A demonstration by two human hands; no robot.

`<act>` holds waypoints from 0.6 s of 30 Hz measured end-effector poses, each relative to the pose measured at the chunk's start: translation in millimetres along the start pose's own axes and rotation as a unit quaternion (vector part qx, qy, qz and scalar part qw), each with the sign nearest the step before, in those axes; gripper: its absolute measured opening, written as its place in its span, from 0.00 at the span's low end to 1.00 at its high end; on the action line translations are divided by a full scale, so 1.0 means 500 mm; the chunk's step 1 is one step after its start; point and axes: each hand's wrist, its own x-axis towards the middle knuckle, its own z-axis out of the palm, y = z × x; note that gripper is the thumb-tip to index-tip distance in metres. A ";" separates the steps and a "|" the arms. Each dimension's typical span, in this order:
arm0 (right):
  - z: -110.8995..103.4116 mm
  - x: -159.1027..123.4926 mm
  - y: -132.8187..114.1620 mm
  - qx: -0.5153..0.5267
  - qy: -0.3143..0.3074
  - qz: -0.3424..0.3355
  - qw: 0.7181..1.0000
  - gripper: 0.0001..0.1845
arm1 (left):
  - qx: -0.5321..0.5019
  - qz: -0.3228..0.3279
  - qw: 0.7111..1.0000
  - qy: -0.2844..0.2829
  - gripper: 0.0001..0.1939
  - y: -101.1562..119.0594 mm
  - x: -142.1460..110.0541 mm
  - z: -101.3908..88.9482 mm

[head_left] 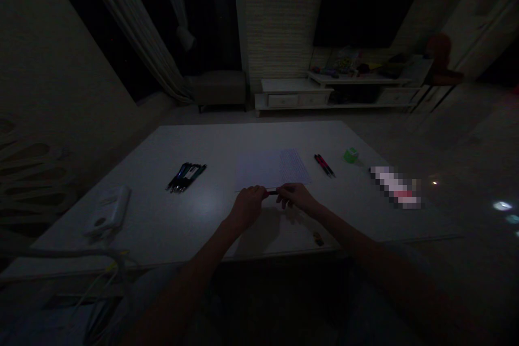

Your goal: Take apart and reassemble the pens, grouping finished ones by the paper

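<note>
In the dim room my left hand (247, 206) and my right hand (297, 198) meet over a white table (203, 143). Between them they hold a thin pen with a red section (271, 192), one end in each hand. Just beyond the pen lies a sheet of paper with lines of writing (272, 168), its near edge almost at my fingers. A bundle of dark pens (186, 177) lies to the left, and a pair of red and dark pens (324, 165) lies to the right.
A small green block (351, 155) and a pixelated, blurred-out object (395, 186) lie at the right of the table. A small yellow item (318, 238) sits near the front edge. A white device (108, 210) with cables (101, 270) is at front left.
</note>
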 end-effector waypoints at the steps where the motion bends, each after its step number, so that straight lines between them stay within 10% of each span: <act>1: 0.001 0.000 -0.001 -0.001 0.002 -0.007 1.000 0.17 | -0.001 0.003 1.000 -0.001 0.09 0.000 0.000 0.000; 18: 0.005 -0.001 0.006 -0.008 0.000 0.010 1.000 0.20 | 0.008 0.017 1.000 0.002 0.08 0.002 -0.001 0.006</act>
